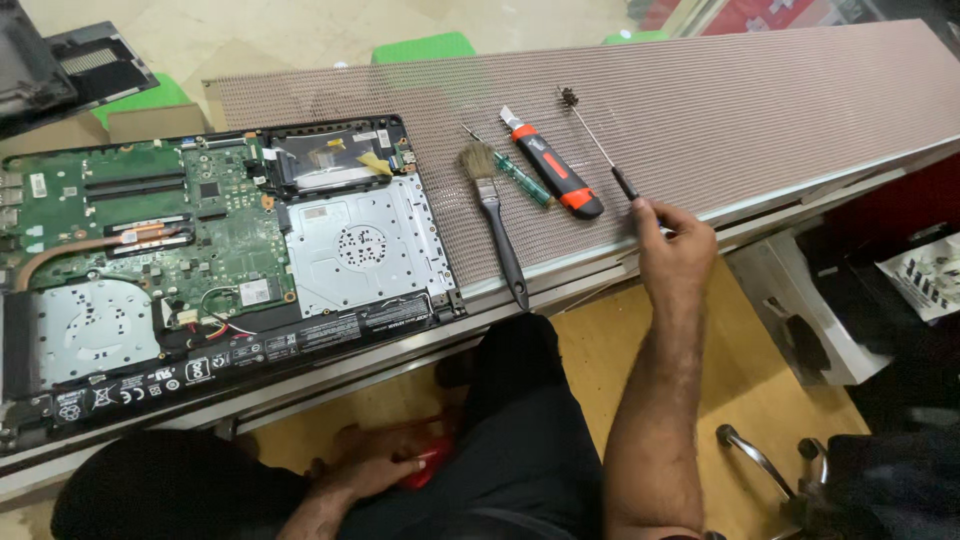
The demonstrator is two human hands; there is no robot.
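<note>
Two hands show, well apart. The right hand (672,243) reaches up from the lower right of the frame to the near edge of the workbench (760,110), its fingertips pressed together on the black handle end of a thin wire brush (598,143). That brush lies slantwise on the ribbed mat right of centre, its small bristled tip pointing toward the upper middle of the frame.

Just left of it lies a utility knife (552,172) with a black and orange body, blade end toward the top. Beside the knife rests a slim screwdriver with a clear green handle (520,178), and left of that a paintbrush (494,222) with a dark handle running down to the bench's front edge, bristles uppermost.

Further left, filling the left half of the frame, an opened laptop (220,260) lies bottom up with its cover off, showing a green circuit board, a copper heat pipe, a silver metal plate and a black strip along the near side.

At the bottom centre, the left hand (372,465) rests in the lap on dark trousers, fingers curled against a red object (425,465) that is mostly hidden; I cannot tell whether it grips it. A metal chair frame (757,460) shows at lower right above the yellow floor.
</note>
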